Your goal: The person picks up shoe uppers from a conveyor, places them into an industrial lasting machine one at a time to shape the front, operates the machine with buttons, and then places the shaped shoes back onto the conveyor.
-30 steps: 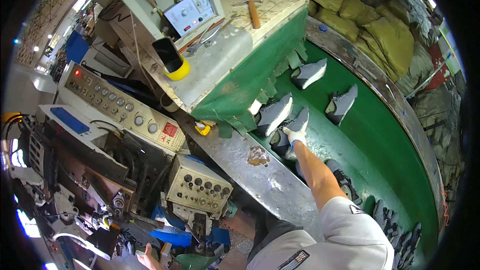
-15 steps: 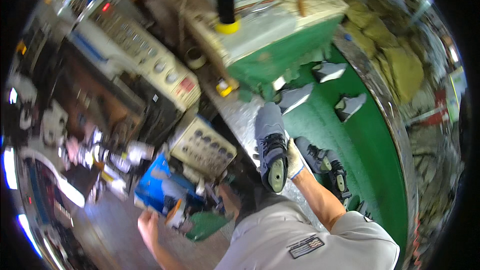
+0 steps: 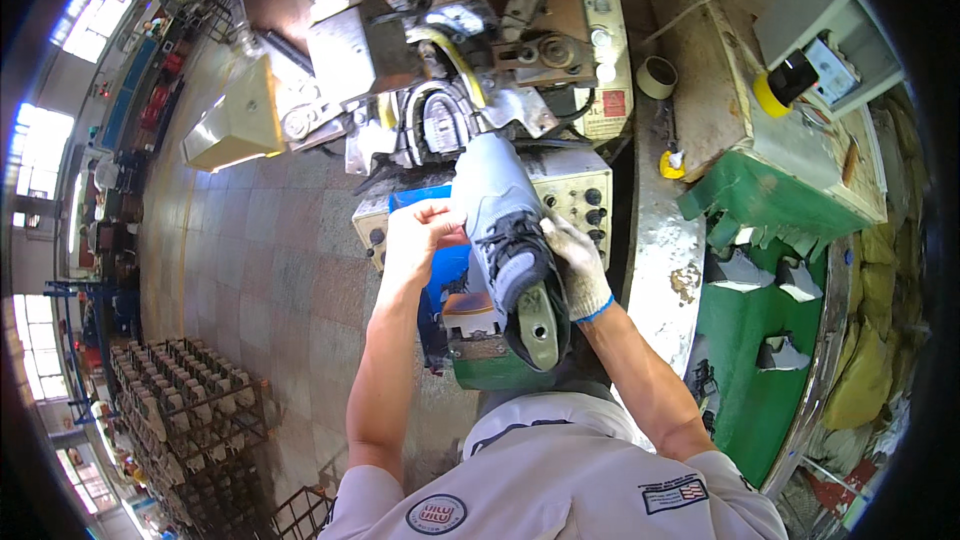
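- The grey shoe [image 3: 500, 225], earlier in the right hand alone, is now being held before the machine [image 3: 440, 60]
- The bare left hand [image 3: 420, 235] has come up, its grip pinching the shoe
- The gloved right hand [image 3: 578, 262] is still gripping the shoe's other side

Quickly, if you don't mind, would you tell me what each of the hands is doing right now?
Left hand: bare, closed on the left side of the grey shoe upper.
Right hand: in a white glove, gripping the same shoe's right side.

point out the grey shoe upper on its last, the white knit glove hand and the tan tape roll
grey shoe upper [image 3: 497, 202]: head view, toe fabric
white-gloved right hand [image 3: 578, 262]: head view, back of glove
tan tape roll [image 3: 656, 77]: head view, rim
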A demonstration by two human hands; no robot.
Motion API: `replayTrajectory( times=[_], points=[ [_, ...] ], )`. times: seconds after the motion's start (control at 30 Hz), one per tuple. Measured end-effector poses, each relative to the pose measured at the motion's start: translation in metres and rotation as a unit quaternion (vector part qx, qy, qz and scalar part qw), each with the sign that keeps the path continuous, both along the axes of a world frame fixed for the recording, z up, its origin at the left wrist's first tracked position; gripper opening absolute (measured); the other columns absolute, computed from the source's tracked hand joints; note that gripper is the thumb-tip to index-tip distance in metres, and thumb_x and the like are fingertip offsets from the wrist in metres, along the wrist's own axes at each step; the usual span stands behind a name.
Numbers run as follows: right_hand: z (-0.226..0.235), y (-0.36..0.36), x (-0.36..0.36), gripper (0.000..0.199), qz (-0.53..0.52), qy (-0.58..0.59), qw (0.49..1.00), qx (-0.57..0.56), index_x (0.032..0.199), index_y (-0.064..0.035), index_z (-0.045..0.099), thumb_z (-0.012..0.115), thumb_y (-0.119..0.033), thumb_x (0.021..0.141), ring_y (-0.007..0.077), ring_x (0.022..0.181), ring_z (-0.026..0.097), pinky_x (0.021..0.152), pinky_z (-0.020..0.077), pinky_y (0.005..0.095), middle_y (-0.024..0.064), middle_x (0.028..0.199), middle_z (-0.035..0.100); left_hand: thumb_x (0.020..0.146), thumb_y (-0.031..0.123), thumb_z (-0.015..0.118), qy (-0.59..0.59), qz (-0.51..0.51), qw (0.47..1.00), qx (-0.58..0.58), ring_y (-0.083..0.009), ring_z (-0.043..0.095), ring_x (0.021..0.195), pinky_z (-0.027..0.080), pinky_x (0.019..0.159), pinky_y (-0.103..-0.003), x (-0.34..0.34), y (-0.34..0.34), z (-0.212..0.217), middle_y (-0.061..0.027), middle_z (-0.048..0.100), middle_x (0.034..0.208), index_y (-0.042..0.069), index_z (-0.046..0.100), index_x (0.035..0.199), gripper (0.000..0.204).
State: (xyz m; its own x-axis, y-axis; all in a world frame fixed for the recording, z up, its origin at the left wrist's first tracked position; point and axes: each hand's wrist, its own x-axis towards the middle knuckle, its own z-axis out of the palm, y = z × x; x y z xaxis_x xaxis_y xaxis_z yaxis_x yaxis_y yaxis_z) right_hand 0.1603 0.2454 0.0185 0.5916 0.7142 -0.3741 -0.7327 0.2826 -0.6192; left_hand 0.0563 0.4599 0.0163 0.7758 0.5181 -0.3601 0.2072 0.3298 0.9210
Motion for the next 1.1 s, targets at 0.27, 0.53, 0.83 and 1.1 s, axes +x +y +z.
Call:
replayTrajectory(
  times=[0.27,0.53,0.83,1.1],
  points=[
    [-0.014,0.090,0.011,0.057,-0.025,-0.105,0.994,-0.034,0.141,0.0075,0.050,0.066,-0.022,0.095,0.0139,0.111,0.056,0.098,0.0442,0.0262,0.0086,0.126,0.061,0.079,-0.011,0.065,-0.070,0.223,0.972,0.033,-0.0195,0.070,0.085,0.059,0.077,-0.031,0.002,0.037,-0.005,-0.0140,0.071,0.105,-0.008,0.065,0.118,0.039],
    [-0.060,0.142,0.022,0.030,-0.106,0.017,0.994,0.031,0.112,0.0029,0.069,0.070,-0.021,0.095,0.0128,0.082,0.063,0.077,0.0512,0.0275,0.0038,0.096,0.069,0.102,0.031,0.055,-0.013,0.170,0.978,-0.123,-0.0171,0.068,0.097,0.054,0.087,-0.030,0.020,0.024,-0.024,-0.0103,0.070,0.114,-0.001,0.064,0.124,0.039],
    [-0.074,0.144,0.016,0.033,-0.127,-0.014,0.991,-0.034,0.105,0.0039,0.073,0.071,-0.027,0.094,0.0112,0.082,0.061,0.076,0.0494,0.0265,0.0026,0.093,0.069,0.106,0.045,0.044,-0.064,0.124,0.979,-0.150,-0.0181,0.069,0.090,0.056,0.083,-0.034,0.022,0.033,-0.078,-0.0079,0.071,0.105,0.003,0.066,0.118,0.049],
    [-0.078,0.140,0.015,0.026,-0.118,-0.004,0.987,-0.105,0.098,-0.0025,0.074,0.068,-0.028,0.098,0.0085,0.079,0.061,0.072,0.0499,0.0264,-0.0007,0.091,0.068,0.105,0.051,0.044,-0.113,0.166,0.969,-0.147,-0.0179,0.070,0.087,0.055,0.080,-0.031,0.028,0.017,-0.094,-0.0092,0.073,0.102,-0.001,0.068,0.111,0.058]
  ],
)
